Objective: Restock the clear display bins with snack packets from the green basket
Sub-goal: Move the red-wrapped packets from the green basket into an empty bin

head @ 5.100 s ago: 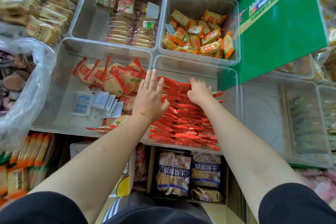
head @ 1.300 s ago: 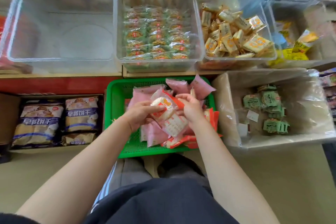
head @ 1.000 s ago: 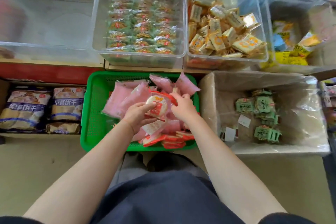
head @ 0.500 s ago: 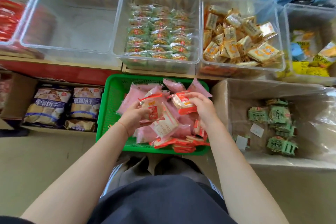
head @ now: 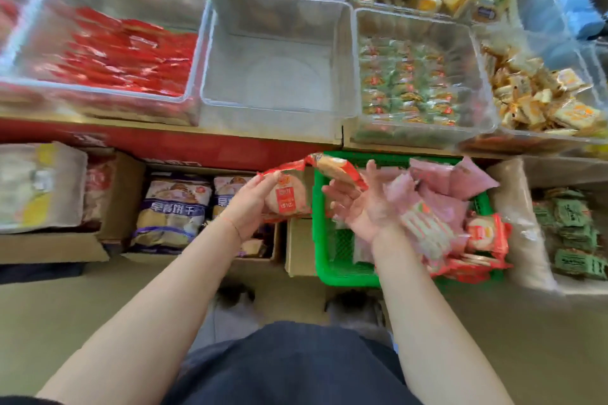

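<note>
Bare middle bin [head: 279, 82] between stocked bins

Each hand [head: 253, 199] [head: 362, 207] holds a red packet [head: 286, 197] [head: 335, 169] beside the green basket [head: 329, 270]
</note>
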Available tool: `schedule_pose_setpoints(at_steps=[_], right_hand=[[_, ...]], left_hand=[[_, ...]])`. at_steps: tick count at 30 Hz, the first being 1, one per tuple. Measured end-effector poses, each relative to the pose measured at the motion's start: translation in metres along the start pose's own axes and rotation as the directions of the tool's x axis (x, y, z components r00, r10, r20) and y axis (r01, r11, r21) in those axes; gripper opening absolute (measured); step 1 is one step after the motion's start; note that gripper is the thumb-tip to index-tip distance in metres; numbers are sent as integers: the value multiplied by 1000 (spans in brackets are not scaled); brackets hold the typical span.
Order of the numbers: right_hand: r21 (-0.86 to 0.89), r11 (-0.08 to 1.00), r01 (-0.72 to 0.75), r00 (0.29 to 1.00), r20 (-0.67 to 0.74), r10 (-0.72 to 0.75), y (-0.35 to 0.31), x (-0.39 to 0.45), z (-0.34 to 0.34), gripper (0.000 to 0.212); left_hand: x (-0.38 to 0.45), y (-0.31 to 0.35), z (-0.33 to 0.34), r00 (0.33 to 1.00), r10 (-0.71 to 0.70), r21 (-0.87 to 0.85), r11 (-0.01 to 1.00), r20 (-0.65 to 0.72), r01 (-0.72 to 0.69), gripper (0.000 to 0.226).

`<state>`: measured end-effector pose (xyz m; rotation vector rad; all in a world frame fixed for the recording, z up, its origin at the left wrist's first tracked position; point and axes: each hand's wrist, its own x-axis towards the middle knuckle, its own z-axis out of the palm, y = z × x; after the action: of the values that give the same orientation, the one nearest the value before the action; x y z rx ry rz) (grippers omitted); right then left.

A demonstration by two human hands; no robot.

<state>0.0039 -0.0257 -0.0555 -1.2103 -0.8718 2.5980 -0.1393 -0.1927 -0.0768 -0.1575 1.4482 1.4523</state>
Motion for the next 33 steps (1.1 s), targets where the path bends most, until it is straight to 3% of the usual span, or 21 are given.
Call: schedule_pose_setpoints(at_steps=[4, 5, 11, 14, 19, 24, 28, 31, 33], right_hand=[[22, 998, -57, 998, -18, 58, 52, 11, 111, 12], [-7, 999, -54, 999, 2, 54, 60, 14, 138, 10], [-192, 979, 72, 994, 93, -55, 64, 23, 221, 48], [-242, 965, 105, 992, 87, -86, 60, 28, 233, 45], [-224, 966, 130, 989, 100, -110, 57, 36, 247, 26], [-270, 961, 64, 994, 107, -36, 53, 44, 258, 45], [-296, 952, 74, 996, 71, -55, 40, 49, 253, 45], [-289, 956, 53, 995, 98, -26, 32, 53, 243, 44], [-290, 956, 48, 995, 94, -22, 28, 54, 236, 45]], left_hand=[[-22, 48, -105, 1000, 11, 41, 999, -26, -10, 39], [-28, 62, -127, 998, 17, 28, 999, -55, -16, 35], [-43, 116, -192, 990, 79, 58, 996, -120, -72, 26], [-43, 131, -202, 991, 95, 27, 995, -98, -93, 18], [-44, 155, -203, 995, 98, 91, 991, -24, -96, 25], [-40, 178, -190, 991, 132, 126, 983, 8, -132, 23], [-31, 182, -174, 989, 148, 119, 982, -4, -146, 25], [-26, 181, -159, 970, 233, 247, 946, -65, -210, 27], [-18, 179, -155, 917, 383, 496, 821, -115, -281, 30]])
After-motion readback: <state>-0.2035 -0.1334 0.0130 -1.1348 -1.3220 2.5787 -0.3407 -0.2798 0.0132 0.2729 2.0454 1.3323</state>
